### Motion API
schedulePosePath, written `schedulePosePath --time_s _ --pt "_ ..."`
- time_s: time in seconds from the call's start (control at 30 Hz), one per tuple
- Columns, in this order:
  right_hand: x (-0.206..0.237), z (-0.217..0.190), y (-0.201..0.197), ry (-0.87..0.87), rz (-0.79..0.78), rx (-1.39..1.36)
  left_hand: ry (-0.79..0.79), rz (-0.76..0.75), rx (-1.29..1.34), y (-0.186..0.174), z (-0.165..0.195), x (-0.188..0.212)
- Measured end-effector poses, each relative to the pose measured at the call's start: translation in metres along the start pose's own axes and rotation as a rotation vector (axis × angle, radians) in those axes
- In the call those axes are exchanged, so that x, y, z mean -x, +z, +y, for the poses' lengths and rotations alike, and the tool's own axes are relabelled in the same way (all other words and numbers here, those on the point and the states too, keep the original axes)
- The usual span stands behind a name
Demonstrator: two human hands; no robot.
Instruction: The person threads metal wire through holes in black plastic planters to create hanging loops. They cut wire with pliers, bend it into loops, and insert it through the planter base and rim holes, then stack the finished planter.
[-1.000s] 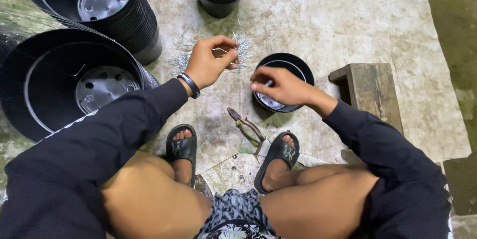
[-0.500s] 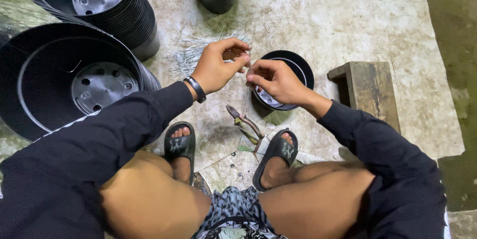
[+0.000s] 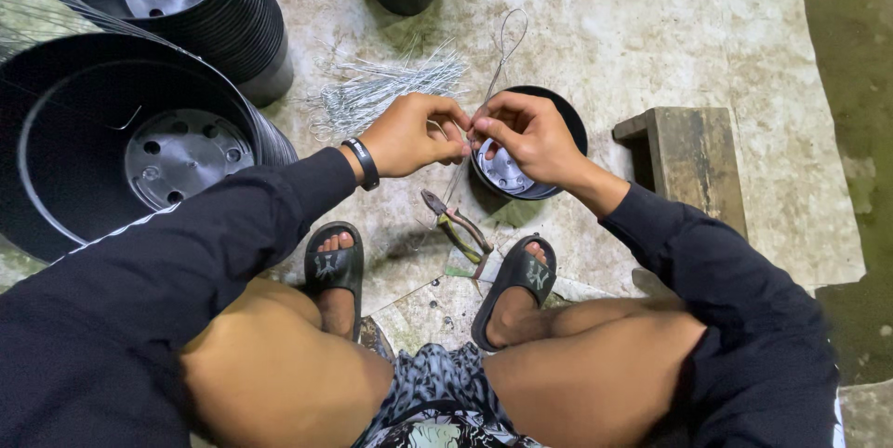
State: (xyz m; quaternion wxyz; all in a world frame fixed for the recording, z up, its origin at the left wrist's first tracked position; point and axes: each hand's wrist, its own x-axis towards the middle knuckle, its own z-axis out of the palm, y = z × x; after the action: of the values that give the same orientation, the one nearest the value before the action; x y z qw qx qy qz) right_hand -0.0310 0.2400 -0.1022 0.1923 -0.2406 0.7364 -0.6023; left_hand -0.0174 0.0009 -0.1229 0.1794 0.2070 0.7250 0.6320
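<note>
Both hands, left hand (image 3: 409, 136) and right hand (image 3: 526, 132), pinch thin wire (image 3: 502, 48) above stained concrete floor (image 3: 651, 29).

Stacked black plastic pots (image 3: 139, 146) wall the left; a weathered wooden block (image 3: 693, 160) blocks right; bare concrete floor (image 3: 651, 29) ahead seems open.

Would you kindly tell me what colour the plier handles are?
The pliers have green and reddish handles, seen in the head view on the ground between the feet.

pot stacks (image 3: 139, 132) left | wires (image 3: 381, 90) behind hands | pliers (image 3: 458, 229) between feet, seemingly
</note>
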Motion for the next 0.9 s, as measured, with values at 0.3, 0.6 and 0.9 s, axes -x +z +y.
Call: schedulePosePath --time_s 0.3,0.6,0.9 --pt "0.0 0.001 -0.003 0.074 -0.038 0.017 0.041 0.025 -0.319 -0.01 0.0 0.001" --pt "0.006 -0.002 -0.019 0.17 -0.105 0.114 0.058 -0.06 -0.418 -0.024 -0.004 0.001" --pt "0.011 -0.008 -0.005 0.122 -0.102 0.079 0.015 -0.018 0.103 0.002 0.008 0.002"
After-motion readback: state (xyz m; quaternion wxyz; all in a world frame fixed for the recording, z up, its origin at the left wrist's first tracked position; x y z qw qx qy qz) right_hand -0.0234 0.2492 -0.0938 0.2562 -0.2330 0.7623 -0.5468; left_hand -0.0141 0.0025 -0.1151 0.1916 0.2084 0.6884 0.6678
